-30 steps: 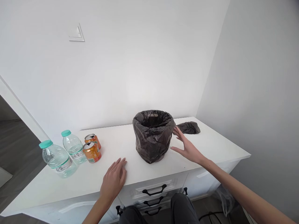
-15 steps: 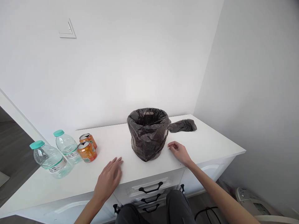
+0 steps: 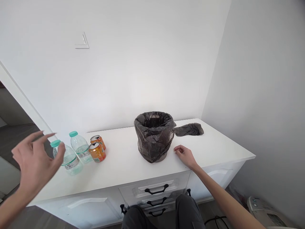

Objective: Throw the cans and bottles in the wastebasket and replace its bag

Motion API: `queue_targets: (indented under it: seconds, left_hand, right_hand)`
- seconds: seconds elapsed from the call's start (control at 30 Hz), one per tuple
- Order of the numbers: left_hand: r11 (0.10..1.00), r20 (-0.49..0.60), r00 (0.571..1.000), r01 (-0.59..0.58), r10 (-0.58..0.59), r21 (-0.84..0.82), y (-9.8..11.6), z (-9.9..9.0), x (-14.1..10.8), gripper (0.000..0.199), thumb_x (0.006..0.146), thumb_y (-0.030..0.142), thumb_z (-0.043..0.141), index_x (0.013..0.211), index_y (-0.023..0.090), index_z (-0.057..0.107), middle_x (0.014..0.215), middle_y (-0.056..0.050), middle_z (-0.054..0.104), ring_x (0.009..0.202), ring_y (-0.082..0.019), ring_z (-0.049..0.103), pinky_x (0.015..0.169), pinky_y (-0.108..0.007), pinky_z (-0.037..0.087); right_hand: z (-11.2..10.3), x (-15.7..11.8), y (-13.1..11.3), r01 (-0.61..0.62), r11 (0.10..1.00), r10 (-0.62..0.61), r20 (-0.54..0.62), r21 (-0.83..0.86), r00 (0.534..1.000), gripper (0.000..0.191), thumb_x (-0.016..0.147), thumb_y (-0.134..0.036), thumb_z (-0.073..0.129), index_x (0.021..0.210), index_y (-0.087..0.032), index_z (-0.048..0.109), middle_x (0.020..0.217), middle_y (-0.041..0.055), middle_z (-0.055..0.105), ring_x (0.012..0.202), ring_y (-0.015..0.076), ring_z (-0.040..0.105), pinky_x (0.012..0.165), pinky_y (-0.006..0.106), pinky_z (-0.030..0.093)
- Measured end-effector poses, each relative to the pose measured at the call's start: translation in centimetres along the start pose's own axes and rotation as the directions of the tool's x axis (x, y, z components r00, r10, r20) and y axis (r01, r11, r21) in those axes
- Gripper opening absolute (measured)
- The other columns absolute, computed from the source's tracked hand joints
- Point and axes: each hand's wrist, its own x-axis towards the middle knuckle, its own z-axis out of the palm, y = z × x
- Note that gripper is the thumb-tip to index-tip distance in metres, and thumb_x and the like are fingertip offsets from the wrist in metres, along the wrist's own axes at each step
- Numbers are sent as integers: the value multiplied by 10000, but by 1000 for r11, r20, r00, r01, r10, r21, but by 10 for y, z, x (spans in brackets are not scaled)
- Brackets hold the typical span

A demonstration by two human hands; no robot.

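Observation:
My left hand (image 3: 38, 159) is raised at the left, thumb and fingers apart with nothing between them. It partly covers the nearer clear plastic bottle (image 3: 71, 162), which has a teal cap; from this view I cannot tell whether they touch. A second such bottle (image 3: 81, 146) stands upright behind it, beside two orange drink cans (image 3: 97, 152), (image 3: 101, 141) with opened tops. My right hand (image 3: 184, 155) rests on the white cabinet top with curled fingers, just right of a bin (image 3: 154, 143) lined with a black plastic bag. Whatever its fingertips pinch, if anything, is hidden.
A folded black plastic bag (image 3: 189, 129) lies right of the bin. White walls stand behind and to the right. Black-handled drawers (image 3: 156, 190) face my knees. A beige appliance (image 3: 264, 211) and a black cable (image 3: 215, 218) are on the floor at right.
My left hand has lifted off the cabinet top and swung left to the bottles, its fingers spreading. The right hand stays in place. The view has shifted a little to the left.

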Motion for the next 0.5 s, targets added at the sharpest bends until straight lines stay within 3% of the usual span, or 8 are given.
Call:
queue_targets:
  seconds: [0.07,0.17,0.23,0.3,0.37,0.5]
  left_hand:
    - [993,60,997,35,-41,109,-24,3,17,606,959,624,411,1334,177,574,1527,-133,505,1452,-381,414,1133,-667,358]
    - [975,233,970,16,-69,223,-63,16,22,614,974,649,331,1262,189,618,1346,-86,664,1351,-364,531,1031,-637,464]
    - [968,364,921,49,-139,246,-86,22,16,589,965,650,326,1204,220,650,1114,-45,759,1120,-317,681,918,-563,549]
    - [968,429,879,123,-208,217,-100,23,7,547,943,661,370,1217,268,633,935,-1,787,861,-264,732,797,-486,590]
    - [972,435,872,179,-227,149,-105,18,-2,526,918,692,429,1254,317,580,871,34,792,748,-235,731,735,-428,591]
    - [969,446,860,225,-247,102,-89,-1,-11,485,890,711,495,1174,322,551,871,42,801,773,-232,755,692,-355,582]
  right_hand:
    - [0,-1,-1,3,1000,-3,-2,1,1000,264,805,-321,505,932,-216,711,942,58,766,841,221,691,805,341,521]
    - [0,-2,-2,8,1000,-8,-7,8,1000,263,797,-322,505,922,-217,711,938,61,767,842,226,697,788,341,523]
    - [1,-2,-2,12,1000,-12,-10,15,1000,259,791,-320,509,915,-219,712,941,63,769,832,227,696,779,341,525]
    - [1,-2,-2,16,1000,-16,-10,23,1000,256,790,-317,508,912,-220,712,941,63,769,832,228,698,779,343,527]
    - [1,-1,-2,20,999,-20,-7,33,1000,254,792,-311,504,911,-220,709,937,61,768,844,228,703,787,344,528]
    - [0,-2,-3,35,998,-35,2,51,999,253,792,-300,495,910,-217,704,930,61,766,853,231,708,804,351,528]
